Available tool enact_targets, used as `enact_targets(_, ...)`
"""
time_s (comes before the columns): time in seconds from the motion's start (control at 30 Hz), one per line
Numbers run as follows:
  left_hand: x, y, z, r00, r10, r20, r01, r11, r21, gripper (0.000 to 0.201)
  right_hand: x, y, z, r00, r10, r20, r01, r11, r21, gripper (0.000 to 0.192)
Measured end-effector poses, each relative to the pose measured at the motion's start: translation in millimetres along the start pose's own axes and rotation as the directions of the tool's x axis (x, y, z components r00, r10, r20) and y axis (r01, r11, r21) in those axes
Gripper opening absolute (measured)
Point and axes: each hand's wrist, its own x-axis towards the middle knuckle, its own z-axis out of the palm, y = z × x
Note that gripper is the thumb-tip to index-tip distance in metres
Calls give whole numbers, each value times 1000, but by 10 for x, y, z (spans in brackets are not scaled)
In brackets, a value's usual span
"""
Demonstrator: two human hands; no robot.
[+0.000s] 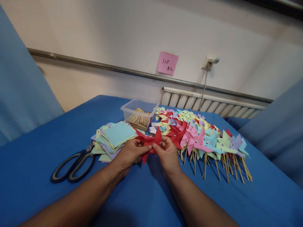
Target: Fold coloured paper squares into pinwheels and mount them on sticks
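Head view: left hand (129, 153) and right hand (167, 152) both pinching red paper pinwheel (149, 140) above blue worktop (35, 157), between paper squares (113, 137) and finished pinwheels (201, 138); scissors (73, 164) left.

Head camera looks forward-down, close over table (35, 176)

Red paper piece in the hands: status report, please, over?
Both hands, left and right, pinch the red paper piece with their fingers. Held above the blue table. Finished pinwheels right, scissors left; nothing between.
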Motion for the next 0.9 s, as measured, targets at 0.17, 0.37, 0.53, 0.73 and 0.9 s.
enact_targets(0.17,45,-15,-38,998,18,-52,-18,1000,12,21,16,8,-26,1000,25,-1,-25,1000,-2,29)
enact_targets(0.37,131,96,-200,993,20,-113,-37,989,-145,16,90,-113,-133,984,-111,-138,92,986,-141,24)
enact_targets(0.53,150,176,-237,981,83,-177,-129,955,-267,17,134,-77,-175,978,-166,-124,137,967,-214,23)
enact_targets(0.73,150,189,-203,974,75,-214,-139,943,-303,17,136,145,-251,989,-110,102,150,725,-672,21)
enact_targets(0.9,175,136,-224,976,78,-202,-136,947,-291,17,134,126,-132,976,-23,219,213,344,-914,28)
